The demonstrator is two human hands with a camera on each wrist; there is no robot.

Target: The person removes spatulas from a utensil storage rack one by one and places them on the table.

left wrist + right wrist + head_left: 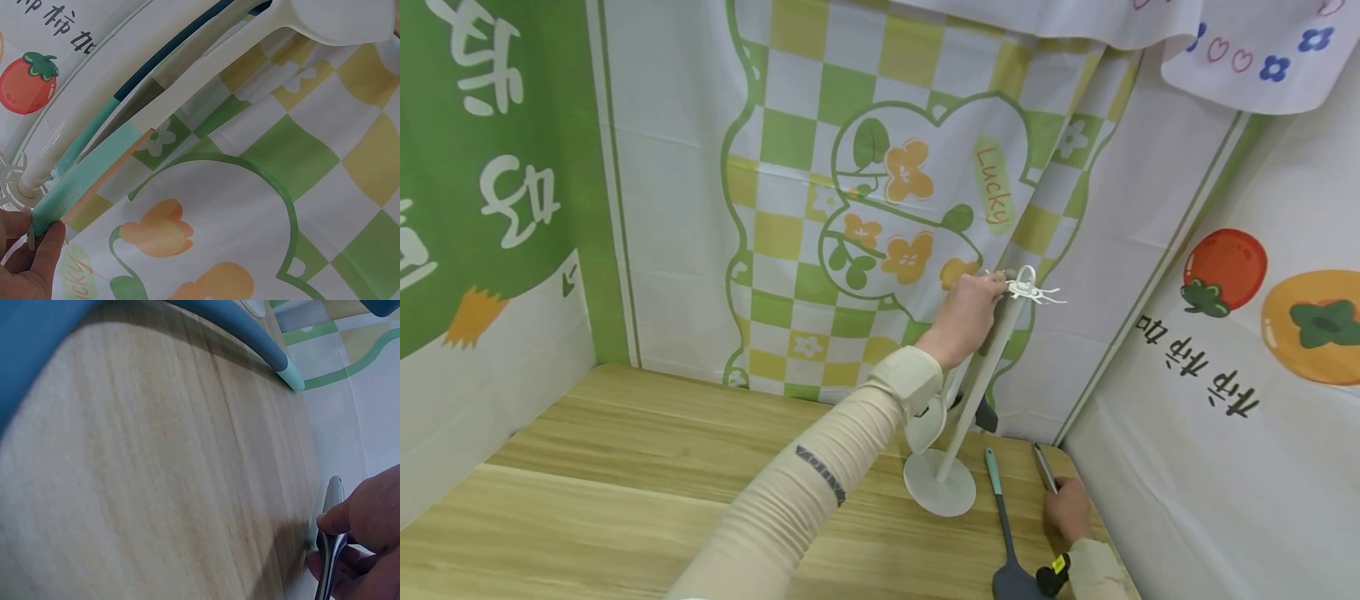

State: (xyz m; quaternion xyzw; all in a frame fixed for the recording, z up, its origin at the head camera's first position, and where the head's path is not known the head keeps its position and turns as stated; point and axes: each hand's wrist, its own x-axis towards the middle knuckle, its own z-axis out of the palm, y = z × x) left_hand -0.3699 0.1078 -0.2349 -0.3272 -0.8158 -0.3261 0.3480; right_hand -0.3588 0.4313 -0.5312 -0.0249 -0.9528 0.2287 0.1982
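Note:
My left hand (966,312) is raised beside the top of a white utensil stand (981,387). In the left wrist view its fingers pinch the mint-green handle end of a white-headed turner (344,19), near the stand's hooked top. Other hanging utensils (165,62) with teal and grey parts are next to it. Low at the right of the table, my right hand (1067,508) grips a utensil with a silver-and-black handle (331,544); its working end is hidden. A dark grey spatula (1005,521) with a mint handle tip lies between the stand and this hand.
The stand's round base (940,496) rests on a wood-grain table (662,433). A checked cloth (786,137) hangs behind it. Printed fabric walls (1225,433) enclose the table at left and right, the right one close to my right hand.

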